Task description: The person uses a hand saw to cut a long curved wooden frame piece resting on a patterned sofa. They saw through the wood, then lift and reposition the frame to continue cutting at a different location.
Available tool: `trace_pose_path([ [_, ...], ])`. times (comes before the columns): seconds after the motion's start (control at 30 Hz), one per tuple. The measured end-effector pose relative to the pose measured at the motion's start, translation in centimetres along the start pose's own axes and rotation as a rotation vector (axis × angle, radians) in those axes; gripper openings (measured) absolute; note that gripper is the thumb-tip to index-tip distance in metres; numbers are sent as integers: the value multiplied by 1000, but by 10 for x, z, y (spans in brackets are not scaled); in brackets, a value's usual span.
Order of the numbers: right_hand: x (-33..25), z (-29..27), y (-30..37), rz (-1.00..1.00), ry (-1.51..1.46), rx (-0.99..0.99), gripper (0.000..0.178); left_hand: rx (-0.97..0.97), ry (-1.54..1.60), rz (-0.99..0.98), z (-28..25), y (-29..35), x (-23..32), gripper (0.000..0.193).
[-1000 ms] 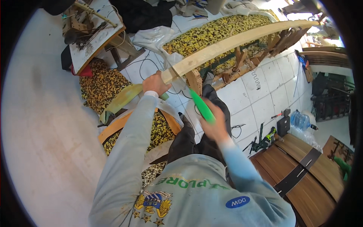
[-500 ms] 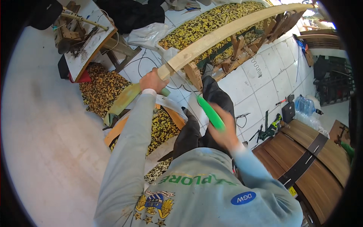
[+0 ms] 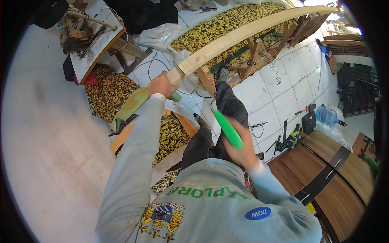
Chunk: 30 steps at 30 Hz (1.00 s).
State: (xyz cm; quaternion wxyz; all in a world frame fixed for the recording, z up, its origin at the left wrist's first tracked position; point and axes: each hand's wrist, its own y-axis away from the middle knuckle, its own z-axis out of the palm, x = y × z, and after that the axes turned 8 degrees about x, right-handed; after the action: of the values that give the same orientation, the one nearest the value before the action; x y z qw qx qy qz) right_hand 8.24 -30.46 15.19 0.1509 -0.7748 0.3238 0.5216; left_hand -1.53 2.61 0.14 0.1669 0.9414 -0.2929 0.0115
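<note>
A long, pale, slightly curved wooden board (image 3: 239, 35) runs from the middle of the view to the far right. My left hand (image 3: 162, 86) is closed around its near end. In my right hand (image 3: 245, 149) is the green handle of a hand saw (image 3: 227, 128). Its thin blade reaches up toward the board, where a dark line crosses the wood just beyond my left hand. The blade is hard to make out. Below the board stands a wooden frame (image 3: 253, 50) with upright struts, close to my foot.
Yellow-and-black patterned fabric (image 3: 194, 42) lies behind the board, with more beside my legs. A sewing machine table (image 3: 95, 52) stands at upper left. To the right are a green cordless tool (image 3: 289, 137), a blue water bottle (image 3: 326, 115) and brown wooden panels (image 3: 324, 178). Cables cross the tiled floor.
My right hand and the saw have drawn back slightly toward my body. My left hand keeps its grip on the board, and the board looks almost unmoved.
</note>
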Motion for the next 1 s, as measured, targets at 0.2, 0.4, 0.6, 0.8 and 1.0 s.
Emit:
trace_pose_path([
  [0.2, 25, 115, -156, 68, -42, 69, 40, 18, -34, 44, -6, -10, 11, 66],
  [0.4, -10, -40, 49, 54, 0, -47, 59, 18, 74, 21, 2, 1, -4, 63],
  [0.6, 50, 71, -87, -88, -40, 69, 51, 8, 32, 13, -6, -6, 10, 66],
  [0.8, 11, 37, -43, 44, 14, -8, 53, -4, 35, 35, -4, -5, -4, 63],
  [1.0, 8, -11, 25, -4, -3, -54, 61, 18, 77, -16, 4, 2, -4, 59],
])
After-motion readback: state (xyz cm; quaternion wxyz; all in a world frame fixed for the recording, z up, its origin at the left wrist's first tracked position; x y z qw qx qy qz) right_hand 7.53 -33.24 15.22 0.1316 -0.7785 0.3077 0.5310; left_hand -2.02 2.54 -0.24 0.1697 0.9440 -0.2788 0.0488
